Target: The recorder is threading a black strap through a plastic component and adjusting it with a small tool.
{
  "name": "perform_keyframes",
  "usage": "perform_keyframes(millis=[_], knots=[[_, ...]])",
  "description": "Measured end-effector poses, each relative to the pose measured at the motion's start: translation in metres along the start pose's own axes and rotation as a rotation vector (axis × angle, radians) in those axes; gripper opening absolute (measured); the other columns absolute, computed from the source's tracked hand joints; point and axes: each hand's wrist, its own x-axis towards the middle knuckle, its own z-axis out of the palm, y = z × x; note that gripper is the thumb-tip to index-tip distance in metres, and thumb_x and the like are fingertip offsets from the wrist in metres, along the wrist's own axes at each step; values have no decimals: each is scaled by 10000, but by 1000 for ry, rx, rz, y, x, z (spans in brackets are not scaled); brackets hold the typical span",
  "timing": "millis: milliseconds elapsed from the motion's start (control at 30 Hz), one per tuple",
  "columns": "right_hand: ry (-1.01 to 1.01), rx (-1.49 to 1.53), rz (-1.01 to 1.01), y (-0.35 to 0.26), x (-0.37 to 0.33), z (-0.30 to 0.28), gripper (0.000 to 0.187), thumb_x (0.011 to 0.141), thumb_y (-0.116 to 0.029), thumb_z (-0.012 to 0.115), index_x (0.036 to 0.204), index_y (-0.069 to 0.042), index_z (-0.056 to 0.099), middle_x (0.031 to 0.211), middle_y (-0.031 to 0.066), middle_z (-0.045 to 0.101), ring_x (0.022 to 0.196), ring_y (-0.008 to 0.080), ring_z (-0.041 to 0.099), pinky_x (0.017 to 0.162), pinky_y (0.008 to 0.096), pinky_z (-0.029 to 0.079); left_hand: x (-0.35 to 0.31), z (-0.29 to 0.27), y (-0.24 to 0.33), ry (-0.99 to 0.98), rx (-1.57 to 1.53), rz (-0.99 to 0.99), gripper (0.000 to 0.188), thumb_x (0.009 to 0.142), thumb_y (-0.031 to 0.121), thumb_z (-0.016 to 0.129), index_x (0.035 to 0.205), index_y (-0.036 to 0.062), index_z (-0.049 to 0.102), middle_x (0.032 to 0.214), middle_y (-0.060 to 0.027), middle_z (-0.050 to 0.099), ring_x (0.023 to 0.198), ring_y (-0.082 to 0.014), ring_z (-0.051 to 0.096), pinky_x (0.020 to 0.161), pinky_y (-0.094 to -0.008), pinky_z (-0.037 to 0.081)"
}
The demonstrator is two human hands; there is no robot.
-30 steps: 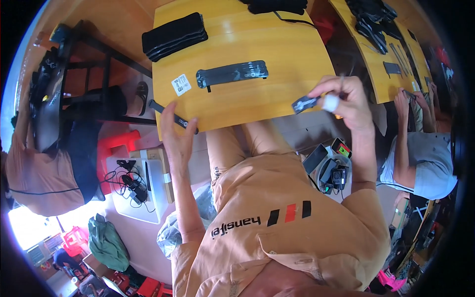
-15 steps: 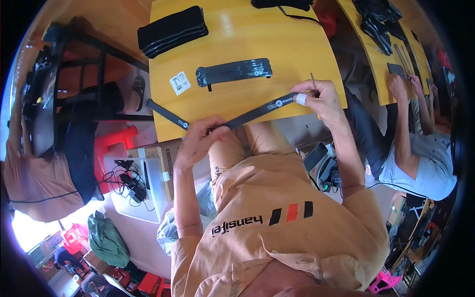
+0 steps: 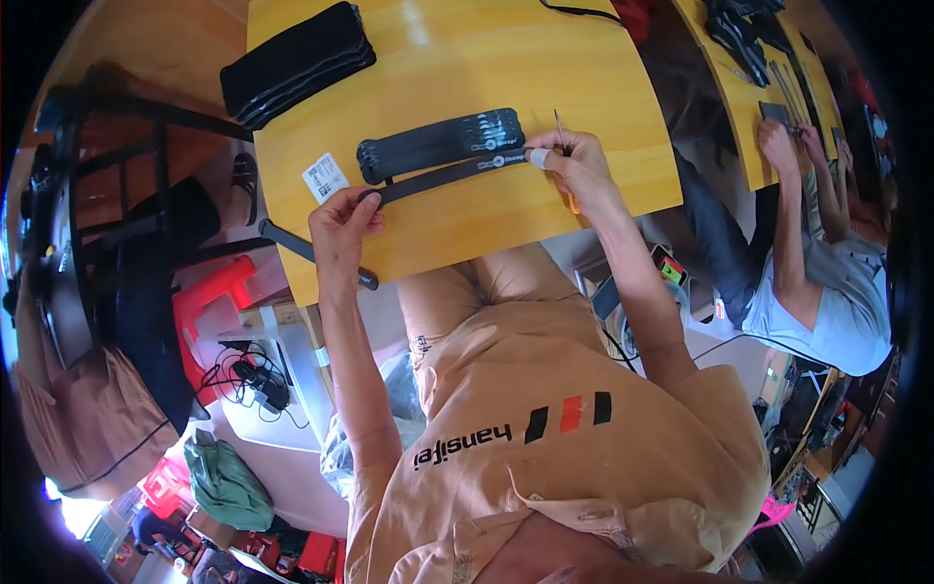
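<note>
A black strap (image 3: 438,182) with white print is stretched between my two hands over the yellow table (image 3: 584,88). My left hand (image 3: 342,219) pinches its left end. My right hand (image 3: 581,175) grips the other end, where a small white tab (image 3: 538,159) shows at the fingertips. The same hand also holds a thin pointed metal tool with an orange handle (image 3: 574,204). Just beyond the held strap lies a row of similar black straps (image 3: 428,141), stacked together. Another black strap (image 3: 311,251) lies across the table's near edge, partly behind my left forearm.
A white printed label (image 3: 326,177) lies left of the stack. Thick black folded bundles (image 3: 297,63) occupy the far left. A person in grey (image 3: 827,302) works at the right-hand table. Below left stand a red stool (image 3: 209,302) and a clear bin (image 3: 282,360) holding cables.
Both hands have moved away from me over the table, bringing the held strap alongside the stack. My left hand has shifted left, and the strap now lies nearly parallel to the stack.
</note>
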Motion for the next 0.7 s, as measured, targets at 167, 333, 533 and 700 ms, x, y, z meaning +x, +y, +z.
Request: perform_keyframes(millis=[167, 333, 533, 700], knots=[[2, -12, -101, 16, 15, 3, 87, 724, -1, 638, 811, 6, 634, 604, -39, 499, 477, 7, 361, 421, 166, 248, 16, 3, -9, 90, 136, 35, 96, 774, 58, 634, 837, -13, 622, 668, -13, 572, 549, -50, 502, 495, -174, 423], [36, -91, -129, 21, 21, 1, 96, 713, 7, 638, 808, 4, 640, 631, -30, 528, 558, 31, 414, 509, 171, 319, 23, 8, -15, 152, 146, 54, 97, 751, 62, 661, 790, -6, 604, 657, -2, 557, 527, -42, 461, 478, -169, 373], [82, -108, -153, 26, 27, 1, 69, 700, 3, 640, 769, 2, 638, 579, -40, 490, 523, 43, 403, 473, 192, 322, 25, 11, -20, 178, 105, 47, 94, 751, 56, 662, 761, -1, 587, 639, 7, 543, 522, -34, 449, 461, -163, 364], [91, -135, -152, 26, 26, 2, 77, 690, 0, 646, 766, -4, 641, 578, -30, 501, 524, 46, 415, 474, 198, 337, 28, 10, -24, 181, 86, 57, 86, 751, 46, 661, 758, 1, 588, 627, 8, 538, 508, -34, 444, 451, -161, 359]])
